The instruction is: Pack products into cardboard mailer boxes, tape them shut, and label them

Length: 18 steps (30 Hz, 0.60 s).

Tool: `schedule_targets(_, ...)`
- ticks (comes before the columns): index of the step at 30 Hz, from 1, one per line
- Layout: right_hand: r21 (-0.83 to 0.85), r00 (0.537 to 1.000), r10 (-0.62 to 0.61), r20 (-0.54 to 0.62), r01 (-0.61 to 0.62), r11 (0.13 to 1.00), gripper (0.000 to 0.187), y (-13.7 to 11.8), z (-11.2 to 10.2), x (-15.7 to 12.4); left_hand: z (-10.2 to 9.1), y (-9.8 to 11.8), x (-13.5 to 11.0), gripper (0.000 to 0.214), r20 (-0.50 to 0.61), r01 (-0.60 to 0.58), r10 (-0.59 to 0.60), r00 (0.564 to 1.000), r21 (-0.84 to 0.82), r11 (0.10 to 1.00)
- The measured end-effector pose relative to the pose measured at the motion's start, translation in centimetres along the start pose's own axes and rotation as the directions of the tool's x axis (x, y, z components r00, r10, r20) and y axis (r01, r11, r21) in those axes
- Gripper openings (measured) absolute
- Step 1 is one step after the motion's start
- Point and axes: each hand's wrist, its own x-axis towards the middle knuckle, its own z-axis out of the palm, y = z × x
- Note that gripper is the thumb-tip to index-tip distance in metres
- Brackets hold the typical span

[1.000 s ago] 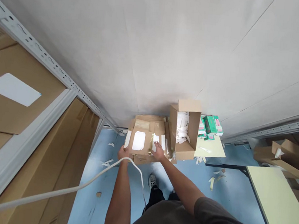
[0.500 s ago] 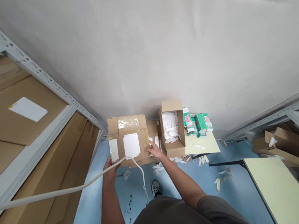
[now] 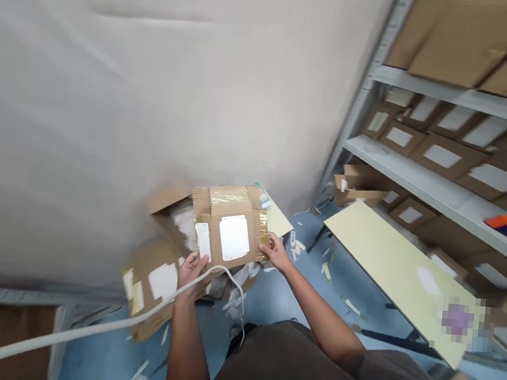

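I hold a flattened cardboard box (image 3: pixel 229 223) with a white label and clear tape up in front of me. My left hand (image 3: pixel 192 269) grips its lower left corner. My right hand (image 3: pixel 276 252) grips its right edge, fingers closed on the cardboard. Below it, on the blue floor, lies a pile of flattened cardboard (image 3: pixel 151 278) with white labels. An open carton (image 3: pixel 175 216) with white paper in it shows behind the held box, blurred by motion.
A white cable (image 3: pixel 90 332) runs from the lower left across my left wrist. A pale yellow table (image 3: pixel 389 264) stands to the right, with grey shelving (image 3: pixel 431 188) full of labelled cartons behind it. Paper scraps litter the floor (image 3: pixel 279 301). A white wall is ahead.
The cardboard box has come up off the pile in both hands. My view has swung right, so the shelving and the long table now show.
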Motion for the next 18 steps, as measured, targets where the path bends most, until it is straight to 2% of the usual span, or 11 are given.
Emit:
schedule_targets(2,-0.024,0.990,-0.041,-0.133,0.038,0.999,0.055,-1.6,-5.9,-1.7,6.6,-1.0,0.7,0.072,0.113,0.007,-0.013,0.993,0.058,0.998)
schedule_targets(5,-0.058,0.944,-0.088,-0.319,0.073,0.996,0.054,-3.6,-14.3,-4.7,16.8,-3.1,1.0,0.070,0.265,0.014,-0.036,0.964,0.084,0.996)
schedule_targets(9,-0.088,0.836,-0.133,-0.532,0.102,0.991,0.055,-5.5,-23.8,-8.8,29.4,-6.0,0.3,0.066,0.489,0.050,-0.116,0.864,0.146,0.988)
schedule_targets(13,-0.104,0.709,-0.153,-0.688,0.111,0.988,0.053,-6.2,-30.6,-12.1,39.7,-8.8,0.3,0.066,0.626,0.041,-0.181,0.758,0.232,0.972)
schedule_targets(18,-0.125,0.551,-0.124,-0.825,0.036,0.991,0.054,-6.1,-36.9,-13.3,50.4,-12.3,2.1,0.059,0.739,0.025,-0.214,0.638,0.258,0.966)
